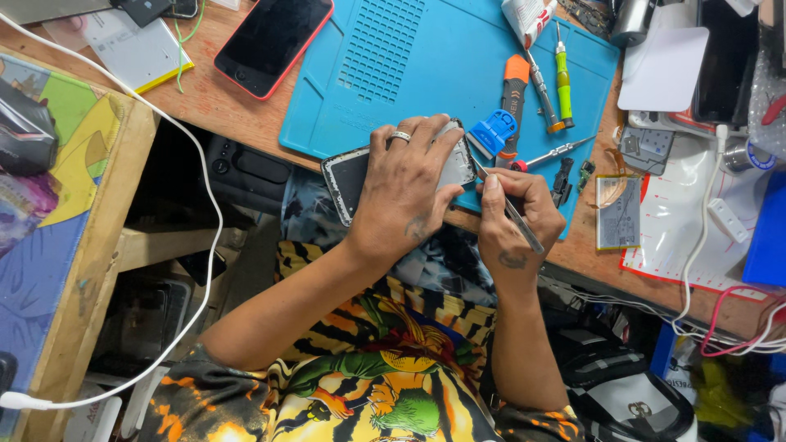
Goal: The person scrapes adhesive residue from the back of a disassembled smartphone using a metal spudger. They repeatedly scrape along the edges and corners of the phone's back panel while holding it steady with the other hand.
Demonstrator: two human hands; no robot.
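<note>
At the far left we see a white cable [209, 196] trailing off the wooden bench edge [246, 123]. Our left hand [405, 192] lies palm-down, fingers closed around the opened phone [352, 176], which overhangs the near edge of the blue mat [393, 74]. Just beside it, our right hand [516, 217] pinches a thin metal tool [512, 211], tip at the phone's right edge. Screwdrivers [553, 78] crowd the mat beyond; a flat battery [618, 213] lies rightward.
</note>
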